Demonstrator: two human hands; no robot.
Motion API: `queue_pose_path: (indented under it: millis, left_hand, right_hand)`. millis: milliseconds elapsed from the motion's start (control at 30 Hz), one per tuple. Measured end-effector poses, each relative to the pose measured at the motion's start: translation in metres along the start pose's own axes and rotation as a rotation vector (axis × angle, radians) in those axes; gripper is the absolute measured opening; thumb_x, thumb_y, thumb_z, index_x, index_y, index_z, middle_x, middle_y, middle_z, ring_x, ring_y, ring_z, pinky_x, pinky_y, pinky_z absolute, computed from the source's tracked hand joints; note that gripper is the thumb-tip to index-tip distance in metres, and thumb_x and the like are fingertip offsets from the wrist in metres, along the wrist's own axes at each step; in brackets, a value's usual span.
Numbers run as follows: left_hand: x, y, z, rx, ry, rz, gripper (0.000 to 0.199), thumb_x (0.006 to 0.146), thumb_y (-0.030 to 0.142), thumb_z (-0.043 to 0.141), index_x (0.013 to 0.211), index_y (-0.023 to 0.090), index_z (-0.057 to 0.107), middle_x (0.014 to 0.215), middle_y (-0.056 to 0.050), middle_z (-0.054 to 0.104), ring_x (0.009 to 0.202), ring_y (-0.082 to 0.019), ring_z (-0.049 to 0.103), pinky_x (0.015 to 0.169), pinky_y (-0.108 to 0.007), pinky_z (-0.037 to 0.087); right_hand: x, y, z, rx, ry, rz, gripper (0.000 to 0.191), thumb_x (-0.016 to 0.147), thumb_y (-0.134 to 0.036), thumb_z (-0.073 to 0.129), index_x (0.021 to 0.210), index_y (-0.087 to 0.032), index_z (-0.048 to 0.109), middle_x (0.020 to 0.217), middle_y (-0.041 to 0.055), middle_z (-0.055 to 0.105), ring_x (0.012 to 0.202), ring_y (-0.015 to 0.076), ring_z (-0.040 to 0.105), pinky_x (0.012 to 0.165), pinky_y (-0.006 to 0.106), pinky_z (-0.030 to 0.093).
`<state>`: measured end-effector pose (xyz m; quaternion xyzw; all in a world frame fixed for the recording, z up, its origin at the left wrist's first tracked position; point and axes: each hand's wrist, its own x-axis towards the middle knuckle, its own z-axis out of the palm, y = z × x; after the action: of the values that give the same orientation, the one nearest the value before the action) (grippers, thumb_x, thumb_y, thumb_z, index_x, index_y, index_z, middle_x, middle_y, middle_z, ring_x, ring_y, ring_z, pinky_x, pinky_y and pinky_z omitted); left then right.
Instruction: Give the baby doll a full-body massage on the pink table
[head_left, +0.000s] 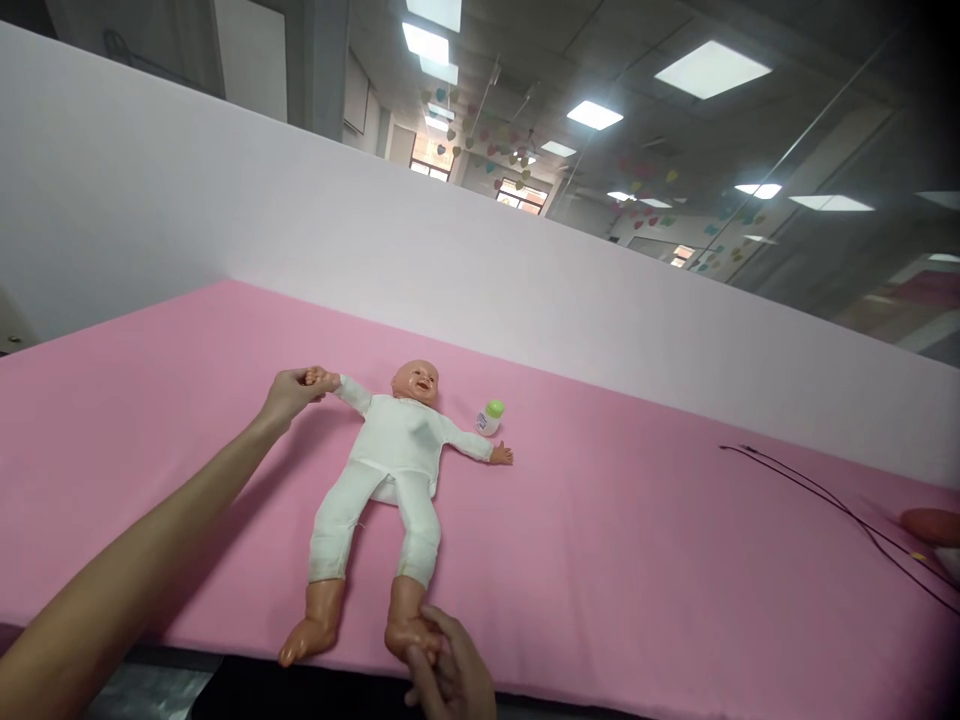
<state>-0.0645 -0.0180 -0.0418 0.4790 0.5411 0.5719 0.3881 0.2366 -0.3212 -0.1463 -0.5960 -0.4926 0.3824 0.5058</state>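
Observation:
A baby doll (397,440) in a white cloth body lies on its back on the pink padded table (600,540), its head away from me. My left hand (292,393) is closed around the doll's hand at the left, with that arm stretched outward. At the near edge my right hand (454,665) grips the doll's foot on the right side, thumb and fingers on either side of it. The other foot (311,630) lies free near the table edge. Beside the doll's outstretched right-side arm stands a small jar (490,418) with a green lid.
Thin dark cords (832,495) run across the table's right side toward a reddish-brown rounded object (930,525), partly cut off. A white low wall (525,290) borders the far side, with glass above it.

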Motion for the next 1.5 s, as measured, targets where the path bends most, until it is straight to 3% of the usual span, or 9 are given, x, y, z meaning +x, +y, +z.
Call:
queue_pose_path:
  millis: [167,300,467,700,933,1100,1200,1333,1500]
  left_hand:
    - [0.004,0.008,0.056,-0.152,0.071,0.117,0.034,0.064,0.045,0.089,0.074,0.017,0.072,0.075,-0.001,0.067,0.076,-0.018,0.062,0.072,-0.031,0.05]
    - [-0.003,0.004,0.091,-0.088,0.073,0.3,0.028,0.071,0.041,0.085,0.08,0.017,0.075,0.084,-0.004,0.072,0.079,-0.019,0.066,0.074,-0.03,0.051]
    - [-0.015,-0.013,0.1,0.02,0.041,0.426,0.027,0.079,0.044,0.08,0.089,0.019,0.075,0.094,-0.005,0.073,0.084,-0.019,0.069,0.071,-0.028,0.051]
    - [-0.019,-0.033,0.101,0.185,-0.065,0.371,0.03,0.077,0.048,0.079,0.076,0.02,0.067,0.076,-0.003,0.07,0.071,-0.019,0.066,0.069,-0.029,0.051]
    - [-0.001,-0.024,0.094,0.004,0.153,0.296,0.029,0.077,0.046,0.077,0.073,0.02,0.064,0.073,-0.002,0.065,0.07,-0.017,0.061,0.067,-0.029,0.049]
    - [0.019,-0.033,0.075,-0.193,0.373,-0.041,0.04,0.078,0.047,0.074,0.06,0.023,0.047,0.059,0.005,0.046,0.057,-0.012,0.047,0.054,-0.025,0.04]
    - [0.019,-0.028,0.069,-0.183,0.394,-0.072,0.039,0.077,0.045,0.075,0.061,0.022,0.048,0.059,0.005,0.046,0.056,-0.011,0.046,0.053,-0.025,0.039]
    - [0.004,-0.006,0.08,-0.091,0.198,0.201,0.031,0.076,0.045,0.08,0.068,0.019,0.064,0.066,0.001,0.061,0.063,-0.015,0.055,0.061,-0.027,0.045]
    - [-0.02,-0.001,0.101,0.329,-0.101,0.441,0.033,0.08,0.054,0.077,0.082,0.021,0.076,0.084,-0.005,0.077,0.077,-0.021,0.068,0.07,-0.03,0.045]
  right_hand:
    - [0.03,-0.051,-0.007,0.405,0.259,0.108,0.055,0.092,-0.071,0.061,0.12,-0.024,0.059,0.114,0.0146,0.073,0.065,0.0215,0.073,0.035,0.024,0.047]
    - [0.076,-0.106,-0.008,0.521,0.258,0.009,0.05,0.091,-0.07,0.063,0.113,-0.025,0.055,0.138,0.0163,0.063,0.073,0.0206,0.076,0.044,0.025,0.053]
    - [0.138,-0.134,-0.006,0.47,-0.017,-0.147,0.049,0.087,-0.058,0.076,0.115,-0.021,0.06,0.12,0.0122,0.069,0.058,0.0124,0.068,0.047,0.023,0.05]
    - [0.205,-0.112,0.028,0.289,-0.406,-0.13,0.05,0.087,-0.065,0.072,0.107,-0.021,0.063,0.117,0.0058,0.067,0.047,0.0045,0.058,0.039,0.018,0.043]
    - [0.161,-0.117,-0.004,0.308,-0.525,-0.104,0.042,0.088,-0.055,0.075,0.113,-0.023,0.065,0.115,0.0075,0.067,0.055,0.0149,0.07,0.05,0.03,0.058]
    - [0.083,-0.071,-0.027,0.287,-0.265,-0.184,0.041,0.078,-0.052,0.086,0.106,-0.026,0.07,0.093,0.0046,0.073,0.065,0.0191,0.07,0.055,0.03,0.058]
    - [0.056,-0.057,-0.023,0.183,-0.303,-0.292,0.031,0.08,-0.05,0.083,0.1,-0.028,0.074,0.088,0.0051,0.076,0.076,0.0234,0.072,0.069,0.036,0.061]
    - [0.075,-0.087,-0.012,0.123,-0.331,-0.225,0.029,0.089,-0.047,0.074,0.109,-0.026,0.076,0.092,0.0059,0.076,0.059,0.0201,0.068,0.054,0.033,0.057]
    - [0.158,-0.118,0.018,0.23,-0.364,-0.124,0.036,0.091,-0.05,0.072,0.113,-0.022,0.069,0.103,0.0059,0.073,0.047,0.0111,0.063,0.042,0.023,0.045]
